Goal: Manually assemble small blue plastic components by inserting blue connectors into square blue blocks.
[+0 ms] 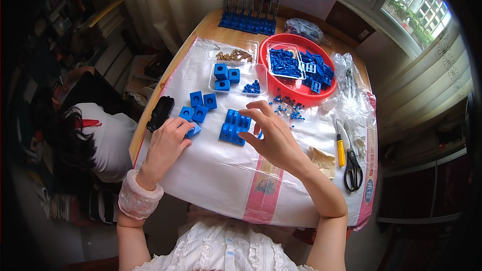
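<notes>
My left hand [169, 139] has its thumb and fingertips closed around the edge of a blue block [194, 130], low on the table's left side. Several similar blue blocks [199, 114] with round holes lie just beyond it. Over the middle of the table, my right hand [273, 133] has its thumb and index finger spread apart. Beside those fingertips sits a group of blue pieces with rounded tops [232, 133], set close together. A small blue bit shows under the right palm; whether it is held, I cannot tell.
Clear trays hold blue blocks [221, 71] and brass-coloured screws [235, 56]. A red basin [325, 90] contains blue parts. Blue-headed small parts [293, 112] lie right of centre. Black scissors [353, 173] and a yellow-handled tool [341, 153] are at right; a black case [161, 113] lies left. A person [108, 140] sits at left.
</notes>
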Motion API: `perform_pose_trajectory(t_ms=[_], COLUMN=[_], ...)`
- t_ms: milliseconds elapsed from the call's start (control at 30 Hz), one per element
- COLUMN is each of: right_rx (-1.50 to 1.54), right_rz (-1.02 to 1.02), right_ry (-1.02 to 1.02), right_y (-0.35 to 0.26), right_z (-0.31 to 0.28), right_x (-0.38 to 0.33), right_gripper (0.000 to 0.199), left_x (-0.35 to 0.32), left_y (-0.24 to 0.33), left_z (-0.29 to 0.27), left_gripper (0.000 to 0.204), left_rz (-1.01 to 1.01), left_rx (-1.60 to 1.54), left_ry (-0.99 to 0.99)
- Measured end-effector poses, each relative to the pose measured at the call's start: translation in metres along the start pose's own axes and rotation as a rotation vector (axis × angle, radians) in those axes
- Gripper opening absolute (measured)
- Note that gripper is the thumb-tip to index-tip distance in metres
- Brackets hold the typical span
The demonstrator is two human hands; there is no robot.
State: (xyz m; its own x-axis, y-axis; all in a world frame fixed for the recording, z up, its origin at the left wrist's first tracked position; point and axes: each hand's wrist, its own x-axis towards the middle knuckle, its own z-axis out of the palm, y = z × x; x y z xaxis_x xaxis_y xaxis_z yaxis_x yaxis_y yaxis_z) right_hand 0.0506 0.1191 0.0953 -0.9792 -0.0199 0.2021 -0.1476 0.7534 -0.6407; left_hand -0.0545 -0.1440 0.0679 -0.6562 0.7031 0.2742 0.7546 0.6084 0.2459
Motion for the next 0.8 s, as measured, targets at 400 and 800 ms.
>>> perform_pose_trajectory(t_ms=[400, 800], right_rx=[-0.02, 0.135], right_rz=[-0.058, -0.17], right_ry=[0.027, 0.163], right_y=[0.013, -0.008], right_z=[0.009, 0.056], right_x=[-0.004, -0.01], right_gripper=[0.034, 0.052], left_x=[0.002, -0.015], left_y=[0.005, 0.022], left_z=[0.004, 0.05], left_gripper=[0.022, 0.019], left_rz=[-0.122, -0.657], left_rx=[-0.355, -2.018], left_ry=[-0.052, -0.337])
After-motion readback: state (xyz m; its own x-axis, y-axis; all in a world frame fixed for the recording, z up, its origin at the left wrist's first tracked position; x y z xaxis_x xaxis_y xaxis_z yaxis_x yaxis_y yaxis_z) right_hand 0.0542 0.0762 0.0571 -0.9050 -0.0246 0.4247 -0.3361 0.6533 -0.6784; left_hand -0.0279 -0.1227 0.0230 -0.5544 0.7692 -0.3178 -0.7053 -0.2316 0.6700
